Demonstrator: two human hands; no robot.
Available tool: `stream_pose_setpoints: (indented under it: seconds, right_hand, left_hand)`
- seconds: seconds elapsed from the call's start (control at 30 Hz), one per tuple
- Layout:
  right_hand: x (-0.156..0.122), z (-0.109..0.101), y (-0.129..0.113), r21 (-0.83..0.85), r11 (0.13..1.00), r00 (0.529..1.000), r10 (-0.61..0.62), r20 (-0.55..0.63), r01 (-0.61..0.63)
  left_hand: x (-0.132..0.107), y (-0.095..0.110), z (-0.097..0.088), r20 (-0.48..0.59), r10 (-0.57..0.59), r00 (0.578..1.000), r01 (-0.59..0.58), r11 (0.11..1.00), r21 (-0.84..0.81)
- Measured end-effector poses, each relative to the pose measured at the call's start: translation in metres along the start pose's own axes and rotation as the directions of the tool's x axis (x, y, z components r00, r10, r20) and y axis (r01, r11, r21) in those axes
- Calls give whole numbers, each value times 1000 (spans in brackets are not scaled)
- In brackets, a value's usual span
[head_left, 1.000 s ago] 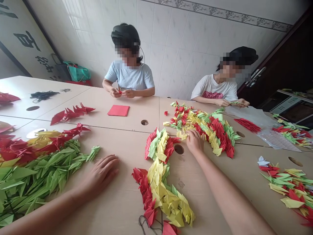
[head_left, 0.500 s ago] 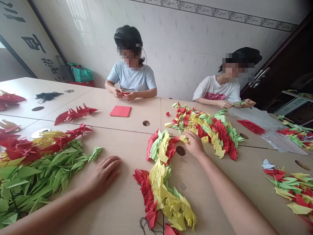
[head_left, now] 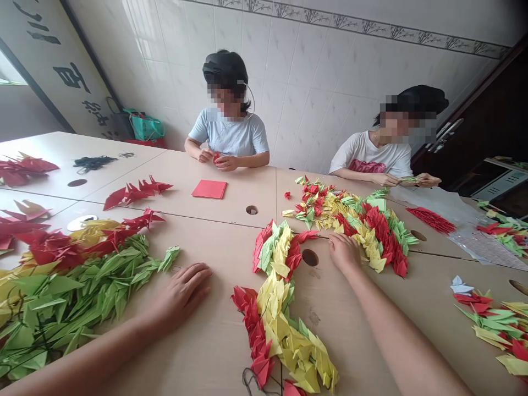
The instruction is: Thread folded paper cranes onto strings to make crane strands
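Note:
My left hand point(head_left: 185, 291) lies flat on the table, fingers stretched out, beside a heap of green folded paper pieces point(head_left: 103, 280). A small wire loop partly shows near its fingers. Before me winds a garland of red, yellow and green folded paper pieces point(head_left: 274, 297). From the red end of its upper part, a dark string point(head_left: 317, 236) runs right to my right hand point(head_left: 345, 253). The fingers of that hand are closed around the string's end, and the fingertips are partly hidden. A multicoloured paper pile point(head_left: 371, 223) lies just beyond this hand.
Two people sit across the table, each handling paper. A red paper stack point(head_left: 209, 189) and red paper cranes point(head_left: 138, 192) lie towards the far side. A round hole point(head_left: 310, 257) is beside my right hand. More folded pieces point(head_left: 490, 313) lie at the right.
My right hand has moved right, away from the garland's end. The yellow piece at its fingers no longer shows there, and the dark string is now exposed. My left hand stays resting.

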State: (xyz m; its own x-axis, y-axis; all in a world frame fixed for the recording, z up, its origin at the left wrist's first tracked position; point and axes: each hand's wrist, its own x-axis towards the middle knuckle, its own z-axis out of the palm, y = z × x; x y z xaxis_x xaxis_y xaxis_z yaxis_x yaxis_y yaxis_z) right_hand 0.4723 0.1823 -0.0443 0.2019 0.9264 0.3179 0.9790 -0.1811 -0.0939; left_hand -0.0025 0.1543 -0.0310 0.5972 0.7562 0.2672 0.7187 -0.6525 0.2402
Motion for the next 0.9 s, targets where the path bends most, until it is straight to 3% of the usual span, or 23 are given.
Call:
stream_pose_setpoints:
  seconds: [0.17,0.37,0.47,0.63,0.9]
  right_hand:
    - [4,-10,2,43,997,997,61,-39,-60]
    - [42,-13,-15,216,972,987,116,-115,-90]
    - [65,-7,-36,284,955,993,107,-45,-90]
    - [98,-4,-66,162,973,974,138,177,-167]
    - [131,19,-69,126,966,953,193,235,-227]
  left_hand:
    - [1,6,-3,20,4,1000,-4,999,-36]
    - [3,18,-11,24,-5,1000,7,997,-75]
    - [3,20,-11,13,-11,1000,12,997,-80]
    - [0,15,-6,-5,-19,1000,18,998,-65]
    - [-1,4,3,-27,10,1000,-11,999,-45]
